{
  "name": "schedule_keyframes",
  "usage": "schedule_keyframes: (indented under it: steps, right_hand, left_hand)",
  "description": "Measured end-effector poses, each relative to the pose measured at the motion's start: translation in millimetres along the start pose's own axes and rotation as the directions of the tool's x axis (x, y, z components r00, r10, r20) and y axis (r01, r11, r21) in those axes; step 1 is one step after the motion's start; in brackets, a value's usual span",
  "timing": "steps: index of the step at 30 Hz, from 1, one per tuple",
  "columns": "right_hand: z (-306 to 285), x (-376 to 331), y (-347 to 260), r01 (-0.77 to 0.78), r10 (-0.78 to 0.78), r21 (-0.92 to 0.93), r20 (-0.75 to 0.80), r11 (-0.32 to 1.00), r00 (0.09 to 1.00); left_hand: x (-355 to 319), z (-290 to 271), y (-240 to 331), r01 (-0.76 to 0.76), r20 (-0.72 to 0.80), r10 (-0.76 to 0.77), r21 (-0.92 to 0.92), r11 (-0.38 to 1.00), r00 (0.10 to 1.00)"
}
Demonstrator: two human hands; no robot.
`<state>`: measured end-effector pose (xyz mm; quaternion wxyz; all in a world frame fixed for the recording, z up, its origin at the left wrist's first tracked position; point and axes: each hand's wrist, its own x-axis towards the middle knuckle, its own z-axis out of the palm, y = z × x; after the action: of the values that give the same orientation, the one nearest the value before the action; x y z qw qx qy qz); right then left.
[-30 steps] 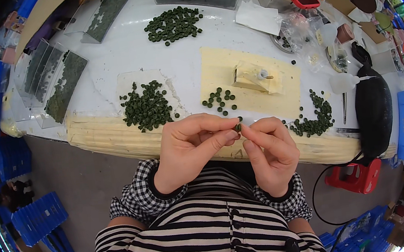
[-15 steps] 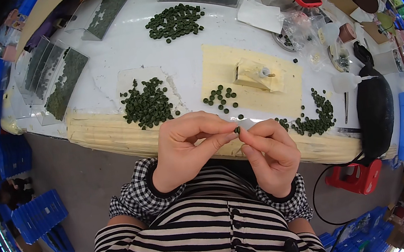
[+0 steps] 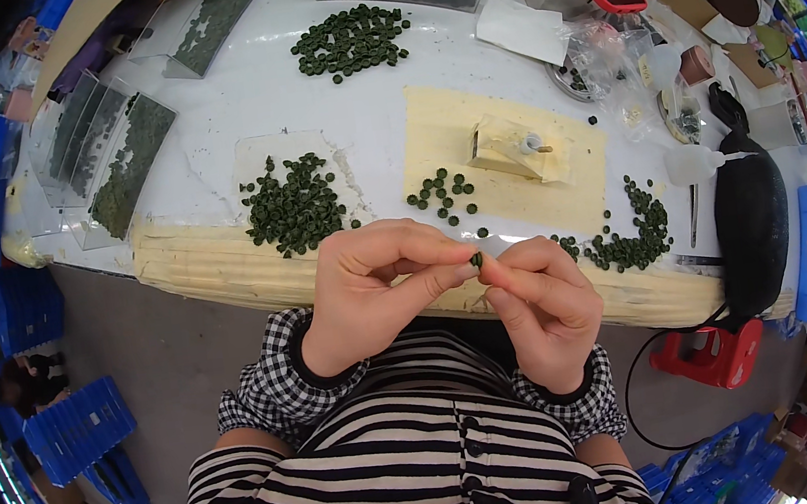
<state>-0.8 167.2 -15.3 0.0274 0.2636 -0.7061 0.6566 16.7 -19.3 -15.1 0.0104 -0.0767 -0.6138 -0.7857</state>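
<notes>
Barely shifted, we seem mid-adjustment on one dark-green disc.
Left hand pinches it; right hand, seemingly empty, thumb and forefinger parted, sits beside; next likely needs steadiness.

The camera sits up on that person's head, looking steeply down over the striped shirt at the left hand and right hand, close below. Its fisheye bows the table and takes in the floor.
</notes>
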Motion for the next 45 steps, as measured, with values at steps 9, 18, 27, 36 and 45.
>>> schedule_keyframes:
  steps: [9,18,27,36,45]
  right_hand:
    - [0,5,4,0.149,-0.153,-0.161,-0.014,0.976,0.988]
    - [2,5,5,0.167,-0.174,-0.19,-0.02,0.968,0.985]
    - [-2,7,10,0.262,-0.259,-0.191,0.045,0.946,0.965]
    - [-5,6,12,0.282,-0.275,-0.147,0.066,0.948,0.959]
    - [-4,5,15,0.288,-0.28,-0.143,0.072,0.947,0.957]
  left_hand:
    - [0,-1,3,0.102,0.018,-0.101,-0.137,0.985,0.995]
    - [0,-1,3,0.035,0.008,-0.035,-0.032,0.999,0.999]
    - [-2,-1,3,0.056,0.008,-0.056,-0.033,0.998,0.998]
    - [-1,-1,4,-0.023,0.039,0.02,0.078,0.997,0.999]
    - [-2,-2,3,0.003,0.037,-0.004,0.03,1.0,0.999]
